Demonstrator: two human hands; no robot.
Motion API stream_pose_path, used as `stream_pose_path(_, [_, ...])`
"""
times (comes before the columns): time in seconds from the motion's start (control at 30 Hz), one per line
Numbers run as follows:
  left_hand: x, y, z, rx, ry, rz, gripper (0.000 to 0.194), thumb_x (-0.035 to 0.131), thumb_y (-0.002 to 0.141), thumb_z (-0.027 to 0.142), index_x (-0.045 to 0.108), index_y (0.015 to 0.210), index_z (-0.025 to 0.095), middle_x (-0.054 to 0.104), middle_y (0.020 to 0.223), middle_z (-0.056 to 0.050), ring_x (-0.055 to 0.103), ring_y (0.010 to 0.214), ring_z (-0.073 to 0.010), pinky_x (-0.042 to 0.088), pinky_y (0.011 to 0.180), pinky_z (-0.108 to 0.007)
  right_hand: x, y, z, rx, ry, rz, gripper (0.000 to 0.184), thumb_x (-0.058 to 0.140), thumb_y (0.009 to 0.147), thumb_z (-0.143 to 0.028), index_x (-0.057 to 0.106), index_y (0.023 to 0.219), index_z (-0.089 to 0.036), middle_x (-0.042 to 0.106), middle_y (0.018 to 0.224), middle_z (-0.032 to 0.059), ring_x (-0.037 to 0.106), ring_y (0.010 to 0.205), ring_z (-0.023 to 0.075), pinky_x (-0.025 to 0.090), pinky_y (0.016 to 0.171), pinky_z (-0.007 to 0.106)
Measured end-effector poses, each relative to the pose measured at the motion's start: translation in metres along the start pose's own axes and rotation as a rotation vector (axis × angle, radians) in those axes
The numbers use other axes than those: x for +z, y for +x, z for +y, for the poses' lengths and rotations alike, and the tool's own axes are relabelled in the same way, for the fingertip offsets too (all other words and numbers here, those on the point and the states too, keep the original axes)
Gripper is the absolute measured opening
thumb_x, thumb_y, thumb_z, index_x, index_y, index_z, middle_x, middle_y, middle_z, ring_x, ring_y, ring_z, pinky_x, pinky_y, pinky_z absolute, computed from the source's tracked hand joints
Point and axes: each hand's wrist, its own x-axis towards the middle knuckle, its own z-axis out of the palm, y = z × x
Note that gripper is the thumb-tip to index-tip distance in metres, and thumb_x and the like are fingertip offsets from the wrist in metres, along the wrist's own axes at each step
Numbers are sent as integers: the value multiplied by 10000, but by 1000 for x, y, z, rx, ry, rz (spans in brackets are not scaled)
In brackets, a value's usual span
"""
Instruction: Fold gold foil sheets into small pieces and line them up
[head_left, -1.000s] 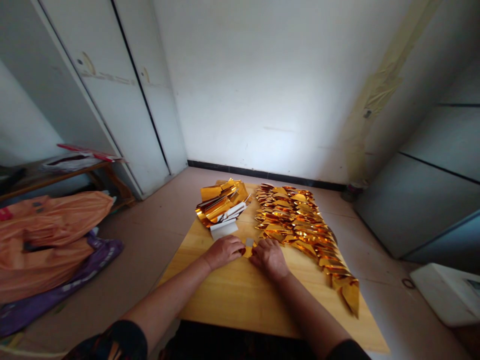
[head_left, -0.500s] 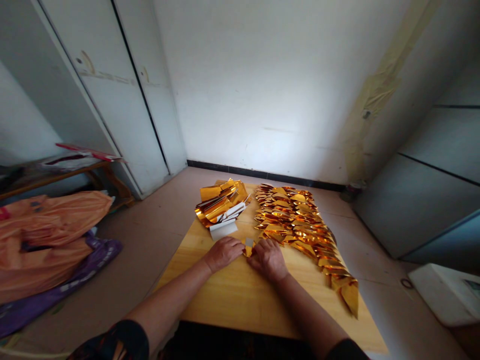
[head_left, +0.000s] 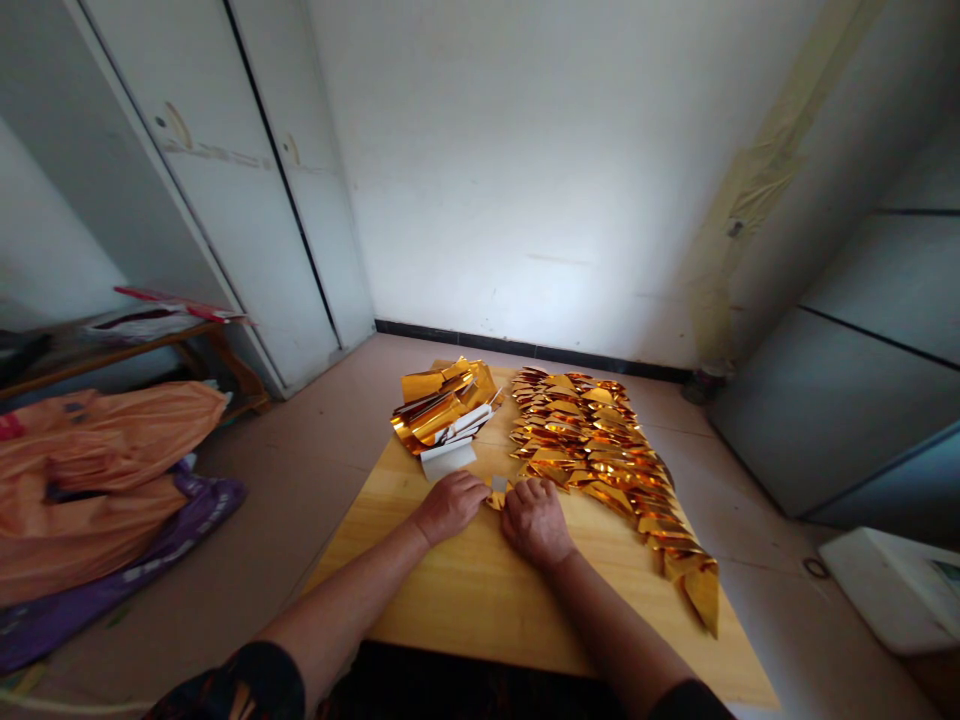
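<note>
Wooden desk [head_left: 442, 600], bottom centre of the frame: we've got a small gold foil piece [head_left: 496, 498] right between our left hand [head_left: 454, 505] and right hand [head_left: 537, 520], neither nearer, both pinched closed on its sides. Can't tell its long axis.

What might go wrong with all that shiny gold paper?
The small, shiny gold paper piece between the left hand and right hand might tear or crease crookedly if tugged. The loose, messy pile of gold-and-white paper sheets sits at the edge of the yellow wooden table, so some could slip off. The right hand might bump the nearby rows of folded gold paper.
</note>
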Motion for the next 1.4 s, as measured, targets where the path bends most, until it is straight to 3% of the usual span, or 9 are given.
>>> stream_pose_path(0.17, [-2,0,3,-18,-3,-36,250,404,917,139,646,882,189,659,855,-28,572,828,-181,451,796,-337,8,1,0,51,-12,-10,151,526,881,-215,637,781,-196,604,838,58,483,820,199,299,743,333])
stream_pose_path(0.37, [0,-3,4,-47,-31,13,240,426,897,135,661,893,186,672,810,-40,580,792,-185,464,762,-342,17,0,4,95,72,10,173,515,902,-182,653,801,-207,617,820,36,510,789,174,316,699,288])
stream_pose_path(0.5, [7,0,1,-224,-147,129,281,494,818,82,656,1013,202,681,866,-37,594,846,-171,486,789,-309,18,0,10,173,226,25,213,469,918,-171,652,818,-216,634,787,18,551,796,162,348,717,266])
stream_pose_path(0.6, [12,5,-2,-376,-236,149,336,525,777,72,626,1069,204,669,891,-32,611,847,-154,494,788,-279,18,1,11,246,280,41,197,447,917,-160,634,891,-213,654,801,17,576,800,162,361,718,262])
stream_pose_path(0.83, [19,17,2,-575,-261,150,163,541,763,68,613,842,190,655,788,5,604,753,-129,456,706,-236,24,6,-1,416,125,30,181,435,918,-142,590,843,-198,649,766,35,595,769,179,337,671,289])
stream_pose_path(1.07, [23,18,7,-603,-201,188,139,563,765,71,630,809,184,663,767,0,589,727,-132,425,671,-232,23,7,-5,380,34,-11,160,454,926,-147,579,842,-201,641,802,51,581,787,197,328,677,314])
stream_pose_path(1.4, [21,19,6,-523,-230,209,178,556,727,20,619,671,176,636,698,8,575,700,-130,424,672,-238,23,5,-3,302,-8,-34,97,515,890,-137,571,855,-208,634,848,57,560,807,203,319,688,314])
